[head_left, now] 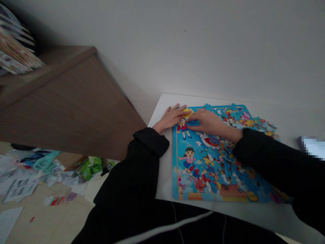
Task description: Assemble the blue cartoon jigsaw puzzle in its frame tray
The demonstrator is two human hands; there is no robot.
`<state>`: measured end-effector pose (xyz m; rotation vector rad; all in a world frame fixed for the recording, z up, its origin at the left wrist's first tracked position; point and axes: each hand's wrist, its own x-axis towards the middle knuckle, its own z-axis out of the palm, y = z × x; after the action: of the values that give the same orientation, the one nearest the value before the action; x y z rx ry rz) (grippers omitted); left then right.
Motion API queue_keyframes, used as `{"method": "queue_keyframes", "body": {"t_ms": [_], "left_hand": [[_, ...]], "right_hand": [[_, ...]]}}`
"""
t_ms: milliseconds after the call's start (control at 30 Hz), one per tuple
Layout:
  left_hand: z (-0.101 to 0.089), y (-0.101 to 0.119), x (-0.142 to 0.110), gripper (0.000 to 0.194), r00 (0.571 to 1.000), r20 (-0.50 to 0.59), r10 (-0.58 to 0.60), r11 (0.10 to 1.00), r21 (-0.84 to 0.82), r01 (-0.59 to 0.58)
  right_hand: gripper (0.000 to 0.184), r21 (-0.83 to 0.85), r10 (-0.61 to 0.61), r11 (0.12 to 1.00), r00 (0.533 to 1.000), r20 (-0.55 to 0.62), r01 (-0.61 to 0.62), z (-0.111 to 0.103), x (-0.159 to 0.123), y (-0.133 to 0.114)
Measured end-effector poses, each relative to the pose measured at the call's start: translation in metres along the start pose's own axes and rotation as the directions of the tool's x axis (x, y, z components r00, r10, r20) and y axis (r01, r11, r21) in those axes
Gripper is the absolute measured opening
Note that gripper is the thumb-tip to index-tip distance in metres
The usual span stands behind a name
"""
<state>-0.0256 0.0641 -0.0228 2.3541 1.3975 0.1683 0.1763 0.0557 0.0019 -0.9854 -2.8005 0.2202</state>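
Note:
My left hand point(174, 117) lies flat over the top left corner of a blue cartoon jigsaw puzzle point(186, 140), fingers spread and pointing right. Beside it, my right hand point(208, 122) reaches in from the right with bent fingers. Its thumb and forefinger close around a blue puzzle piece point(194, 123), partly hidden by the fingers. A yellow patch point(188, 111) shows by the left fingertips. Joined pieces along the left side show cartoon figures. Many loose pieces point(231, 176) lie heaped over the middle and right of the puzzle, some under my right forearm.
The puzzle rests on a white table point(165, 176) against a pale wall point(203, 51). More loose pieces point(266, 125) spill past its right edge. A phone-like device point(313, 146) lies at far right. A wooden cabinet point(76, 105) stands left; papers and bags point(91, 167) litter the floor. A white cable point(165, 227) crosses my lap.

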Motion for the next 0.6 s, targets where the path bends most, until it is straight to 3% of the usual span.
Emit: {"method": "queue_keyframes", "body": {"t_ms": [200, 600], "left_hand": [[-0.002, 0.004, 0.003, 0.046, 0.998, 0.049, -0.034, 0.999, 0.009, 0.033], [-0.01, 0.011, 0.0, 0.056, 0.992, 0.118, -0.034, 0.999, 0.021, 0.032]], "right_hand": [[0.029, 0.0, -0.033, 0.999, 0.999, 0.041, 0.033, -0.002, 0.007, 0.007], [0.027, 0.019, -0.097, 0.995, 0.995, 0.004, 0.097, -0.001, 0.004, 0.015]]}}
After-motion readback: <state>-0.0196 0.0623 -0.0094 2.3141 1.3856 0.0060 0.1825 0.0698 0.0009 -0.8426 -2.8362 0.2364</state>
